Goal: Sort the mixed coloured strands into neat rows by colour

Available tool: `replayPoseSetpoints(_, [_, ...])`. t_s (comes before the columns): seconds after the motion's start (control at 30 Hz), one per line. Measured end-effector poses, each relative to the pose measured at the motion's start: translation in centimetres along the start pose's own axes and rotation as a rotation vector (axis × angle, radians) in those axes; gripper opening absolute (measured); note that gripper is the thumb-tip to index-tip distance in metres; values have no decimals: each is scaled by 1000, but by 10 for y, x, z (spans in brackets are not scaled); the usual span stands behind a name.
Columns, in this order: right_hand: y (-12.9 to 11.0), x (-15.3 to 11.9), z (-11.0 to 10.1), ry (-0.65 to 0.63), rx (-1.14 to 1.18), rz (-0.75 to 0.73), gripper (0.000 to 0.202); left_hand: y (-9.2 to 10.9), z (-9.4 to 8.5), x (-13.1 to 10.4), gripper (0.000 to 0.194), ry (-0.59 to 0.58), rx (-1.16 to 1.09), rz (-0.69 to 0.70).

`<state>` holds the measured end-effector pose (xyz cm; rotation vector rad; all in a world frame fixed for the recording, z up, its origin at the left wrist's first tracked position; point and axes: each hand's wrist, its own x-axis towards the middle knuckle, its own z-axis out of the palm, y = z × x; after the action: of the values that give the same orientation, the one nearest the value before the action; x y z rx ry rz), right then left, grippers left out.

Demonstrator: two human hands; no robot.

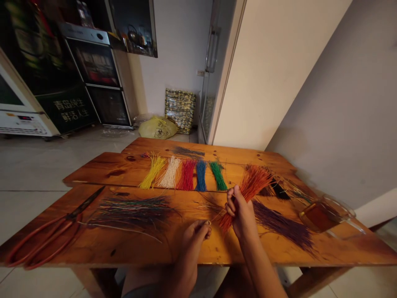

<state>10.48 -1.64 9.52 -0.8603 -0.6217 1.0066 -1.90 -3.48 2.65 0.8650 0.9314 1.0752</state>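
Observation:
My right hand [240, 209] is closed around the middle of a bundle of orange strands [256, 182], which fans out above and below the fist. To its left, my left hand [196, 234] is pinched on a thin strand that runs toward the bundle's lower end. Beyond the hands lie yellow [152, 170], white [170, 171], red [186, 176], blue [201, 176] and green [218, 176] bundles in a row. A loose pile of dark mixed strands [133, 211] is left of my left hand, and a purple bundle [283, 225] lies right of my right hand.
Large red-handled scissors [56, 234] lie at the left of the wooden table [102, 248]. A glass mug of brown liquid [324, 213] stands near the right edge. Black strands [280, 189] lie behind the purple bundle. A yellow bag [157, 127] sits on the floor beyond.

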Motion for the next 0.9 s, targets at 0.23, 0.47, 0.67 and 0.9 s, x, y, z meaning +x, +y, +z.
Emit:
replayPoseSetpoints(0.23, [-23, 17, -1, -21, 112, -75, 33, 1, 1, -4, 22, 47, 24, -38])
replayPoseSetpoints(0.47, [-42, 20, -3, -184, 151, -1, 39, -3, -8, 1, 24, 75, 74, 21])
replayPoseSetpoints(0.67, [-47, 16, -8, -276, 310, 168, 40, 11, -20, 11, 31, 131, 18, 68])
replayPoseSetpoints(0.9, [-48, 24, -20, -152, 341, 67, 49, 19, -23, -2, 33, 180, 60, 111])
